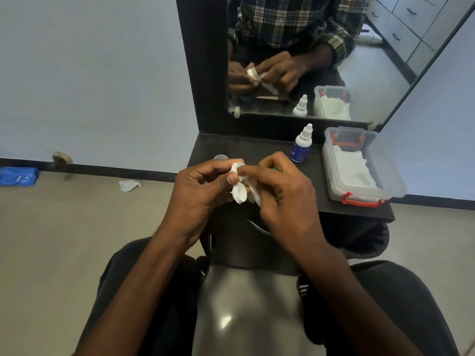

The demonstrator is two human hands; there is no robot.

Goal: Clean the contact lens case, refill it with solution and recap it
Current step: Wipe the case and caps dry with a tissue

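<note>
My left hand [203, 191] grips the white plastic lens case [239, 195], right hand [282, 191] pinches white tissue [253, 195] into it; clear plastic box [390, 176] of tissues hugs the black desk [257, 147] edge.

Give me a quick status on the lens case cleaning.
Left hand grips lens case. Right hand pinches tissue against it. Solution bottle capped, untouched.

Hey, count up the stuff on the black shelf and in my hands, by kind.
Contact lens case: 1
Tissue wad in hand: 1
Solution bottle: 1
Clear storage box: 1
Loose cap: 1
Total: 5
</note>
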